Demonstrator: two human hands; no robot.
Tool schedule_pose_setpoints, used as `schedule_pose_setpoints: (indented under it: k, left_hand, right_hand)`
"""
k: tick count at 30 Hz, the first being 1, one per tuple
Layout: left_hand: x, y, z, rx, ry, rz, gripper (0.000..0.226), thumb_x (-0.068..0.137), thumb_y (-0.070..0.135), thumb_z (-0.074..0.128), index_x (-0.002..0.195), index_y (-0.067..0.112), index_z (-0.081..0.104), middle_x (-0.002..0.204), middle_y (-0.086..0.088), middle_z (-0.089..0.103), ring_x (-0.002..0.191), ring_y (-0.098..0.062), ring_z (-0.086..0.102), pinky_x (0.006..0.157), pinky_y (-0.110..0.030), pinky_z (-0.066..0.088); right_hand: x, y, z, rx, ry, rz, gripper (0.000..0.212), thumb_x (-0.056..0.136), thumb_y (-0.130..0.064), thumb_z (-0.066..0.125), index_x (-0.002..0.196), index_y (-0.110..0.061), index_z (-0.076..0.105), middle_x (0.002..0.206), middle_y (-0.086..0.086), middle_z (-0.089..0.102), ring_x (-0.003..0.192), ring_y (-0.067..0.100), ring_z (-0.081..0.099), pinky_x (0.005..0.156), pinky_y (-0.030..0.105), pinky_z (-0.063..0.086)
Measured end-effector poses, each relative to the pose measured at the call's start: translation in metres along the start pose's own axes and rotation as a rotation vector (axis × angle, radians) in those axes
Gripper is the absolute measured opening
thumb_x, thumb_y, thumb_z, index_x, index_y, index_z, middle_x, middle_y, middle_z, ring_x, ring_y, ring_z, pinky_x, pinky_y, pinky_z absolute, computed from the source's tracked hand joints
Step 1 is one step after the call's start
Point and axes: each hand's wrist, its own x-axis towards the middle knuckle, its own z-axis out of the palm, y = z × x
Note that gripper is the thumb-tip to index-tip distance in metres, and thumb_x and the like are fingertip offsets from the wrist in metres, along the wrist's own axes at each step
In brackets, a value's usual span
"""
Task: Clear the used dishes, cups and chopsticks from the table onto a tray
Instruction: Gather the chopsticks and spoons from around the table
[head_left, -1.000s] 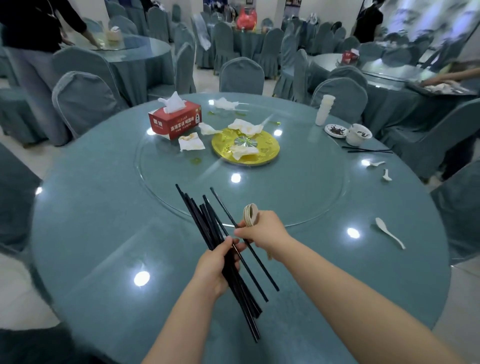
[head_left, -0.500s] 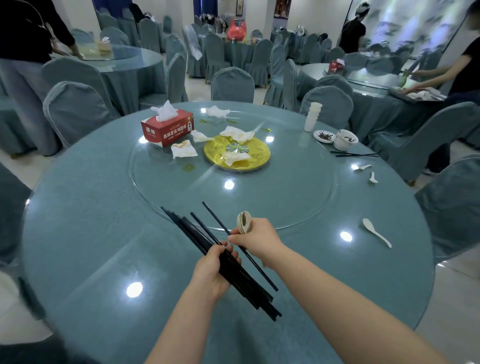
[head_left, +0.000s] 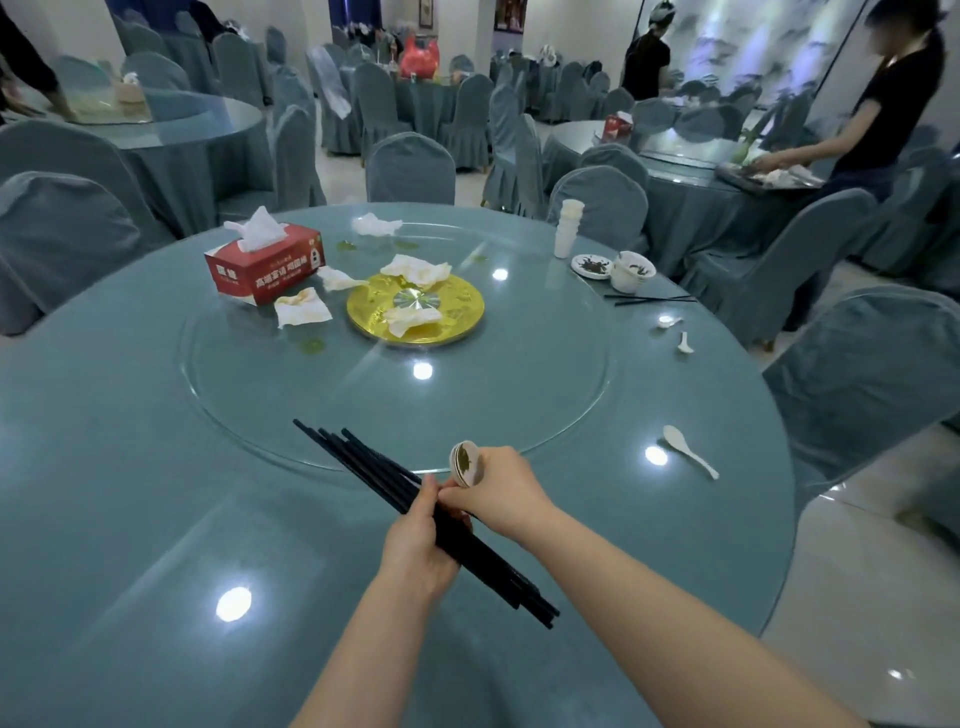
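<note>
Head view: red tissue box (head_left: 265, 262) at 11 o'clock bears white Chinese lettering, too small to read. Left hand (head_left: 418, 545) at 6 o'clock curls round a bundle of black chopsticks (head_left: 374, 473) angled toward 10 o'clock; right hand (head_left: 498, 491) grips small stacked dishes (head_left: 466, 462), fingertips touching the bundle.

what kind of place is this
Most likely a restaurant banquet hall after a meal. Many round tables stand ringed by cloth-covered chairs, the near table carries a glass turntable, and used cups, spoons and crumpled napkins lie on it.
</note>
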Motion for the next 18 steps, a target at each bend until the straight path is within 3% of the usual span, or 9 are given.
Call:
schedule_pose_setpoints:
  k: [2, 4, 8, 12, 14, 16, 18]
  left_hand:
    - [0.006, -0.006, 0.014, 0.033, -0.006, -0.039, 0.039, 0.099, 0.030, 0.048, 0.085, 0.000, 0.070, 0.090, -0.013, 0.071, 0.089, -0.026, 0.062, 0.091, -0.038, 0.049]
    - [0.015, -0.015, 0.031, 0.054, 0.001, -0.055, 0.037, 0.099, 0.032, 0.047, 0.103, -0.002, 0.060, 0.104, -0.019, 0.069, 0.100, -0.030, 0.063, 0.095, -0.044, 0.047]
    - [0.042, -0.043, 0.067, 0.102, 0.064, -0.027, 0.031, 0.098, 0.030, 0.049, 0.077, 0.009, 0.056, 0.063, -0.003, 0.063, 0.063, -0.017, 0.055, 0.061, -0.030, 0.043]
    - [0.073, -0.071, 0.105, 0.052, 0.093, -0.040, 0.026, 0.099, 0.025, 0.047, 0.075, 0.016, 0.052, 0.053, 0.003, 0.059, 0.063, -0.015, 0.055, 0.063, -0.027, 0.043]
    - [0.086, -0.083, 0.123, 0.041, 0.103, -0.030, 0.026, 0.100, 0.025, 0.045, 0.076, 0.016, 0.052, 0.048, 0.004, 0.055, 0.052, -0.012, 0.058, 0.065, -0.026, 0.043]
    - [0.097, -0.091, 0.137, 0.044, 0.130, -0.018, 0.026, 0.100, 0.026, 0.045, 0.077, 0.016, 0.052, 0.048, 0.004, 0.054, 0.048, -0.010, 0.058, 0.067, -0.026, 0.043]
    - [0.107, -0.098, 0.147, 0.057, 0.156, -0.017, 0.025, 0.100, 0.027, 0.046, 0.078, 0.016, 0.052, 0.053, 0.003, 0.054, 0.057, -0.012, 0.057, 0.068, -0.027, 0.044]
  right_hand:
    - [0.004, 0.011, -0.019, 0.024, -0.004, -0.009, 0.014, 0.076, -0.022, 0.074, 0.067, -0.016, 0.064, 0.061, -0.010, 0.058, 0.063, 0.008, 0.053, 0.061, 0.025, 0.043]
    - [0.010, 0.028, -0.039, 0.051, 0.016, -0.001, 0.020, 0.075, -0.022, 0.075, 0.062, -0.022, 0.060, 0.059, -0.012, 0.055, 0.060, 0.005, 0.051, 0.059, 0.023, 0.040]
    - [0.029, 0.078, -0.088, 0.071, 0.071, 0.051, 0.022, 0.075, -0.019, 0.075, 0.078, -0.004, 0.060, 0.067, -0.004, 0.053, 0.062, 0.011, 0.046, 0.058, 0.026, 0.037]
    - [0.053, 0.150, -0.146, 0.004, 0.149, 0.160, 0.026, 0.076, -0.024, 0.074, 0.085, -0.022, 0.049, 0.076, -0.013, 0.051, 0.065, 0.002, 0.046, 0.049, 0.015, 0.030]
    - [0.065, 0.190, -0.175, -0.056, 0.194, 0.243, 0.028, 0.077, -0.021, 0.070, 0.089, -0.024, 0.045, 0.077, -0.013, 0.050, 0.068, 0.008, 0.050, 0.043, 0.012, 0.028]
    - [0.078, 0.228, -0.204, -0.136, 0.233, 0.317, 0.022, 0.079, -0.014, 0.065, 0.091, -0.018, 0.047, 0.079, -0.005, 0.055, 0.076, 0.021, 0.054, 0.050, 0.017, 0.037]
    - [0.094, 0.261, -0.230, -0.283, 0.248, 0.372, 0.019, 0.082, -0.010, 0.060, 0.100, -0.010, 0.053, 0.095, 0.009, 0.064, 0.089, 0.032, 0.059, 0.067, 0.029, 0.041]
